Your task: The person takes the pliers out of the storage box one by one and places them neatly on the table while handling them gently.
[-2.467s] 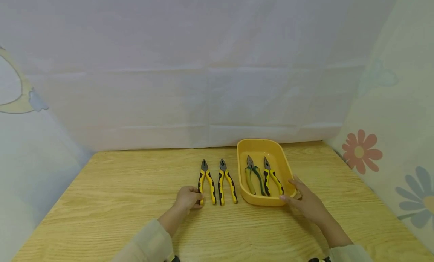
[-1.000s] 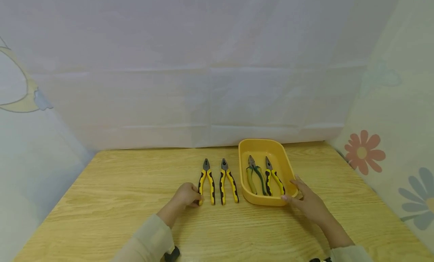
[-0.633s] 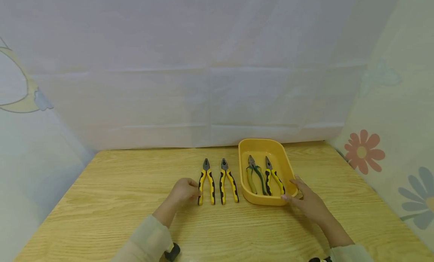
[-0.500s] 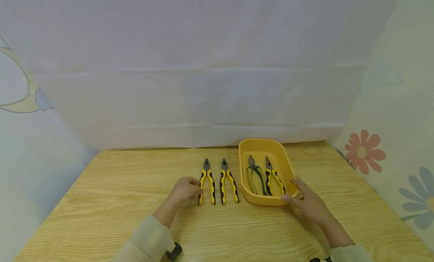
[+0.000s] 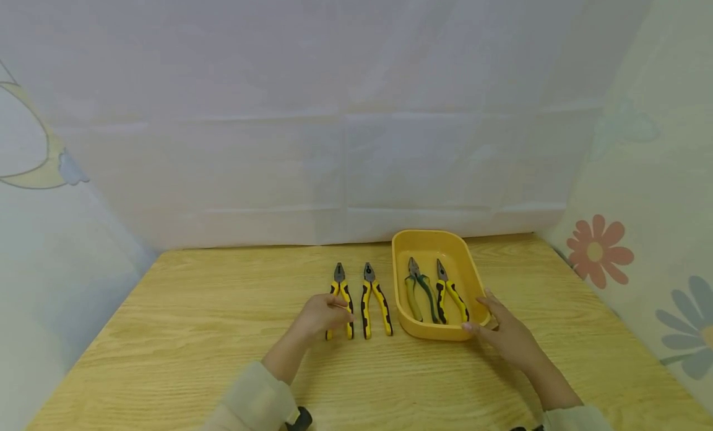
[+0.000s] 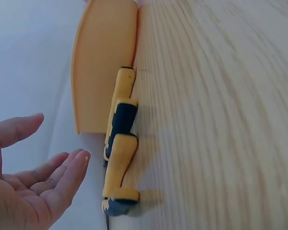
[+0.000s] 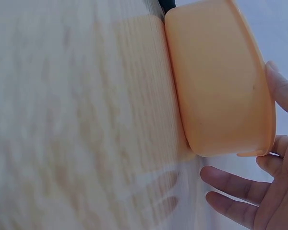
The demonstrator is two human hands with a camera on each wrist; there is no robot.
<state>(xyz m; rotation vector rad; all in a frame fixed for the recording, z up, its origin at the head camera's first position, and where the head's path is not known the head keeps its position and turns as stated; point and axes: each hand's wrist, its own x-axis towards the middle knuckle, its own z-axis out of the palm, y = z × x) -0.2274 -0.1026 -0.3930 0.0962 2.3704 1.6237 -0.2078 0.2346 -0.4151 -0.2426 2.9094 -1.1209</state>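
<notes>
Two yellow-and-black pliers lie side by side on the wooden table, the left pliers (image 5: 339,272) and the right pliers (image 5: 369,273), handles spread toward me. My left hand (image 5: 319,316) hovers over the left pair's handles, partly hiding them. In the left wrist view that hand (image 6: 38,187) has its fingers apart from the pliers' handles (image 6: 119,163) and holds nothing. My right hand (image 5: 507,338) grips the near right corner of a yellow plastic tray (image 5: 434,332), thumb at the rim. Inside lie green-handled pliers (image 5: 427,295) and yellow-and-black pliers (image 5: 442,295).
The wooden table (image 5: 211,313) extends left of the pliers and in front of them. A pale sheet (image 5: 250,140) hangs along the back edge. Side panels carry flower prints (image 5: 595,251) on the right.
My left hand has come off the left pliers' handle, lifted, and moved right over its handles. The pliers on the table and the right hand at the tray stay about where they were.
</notes>
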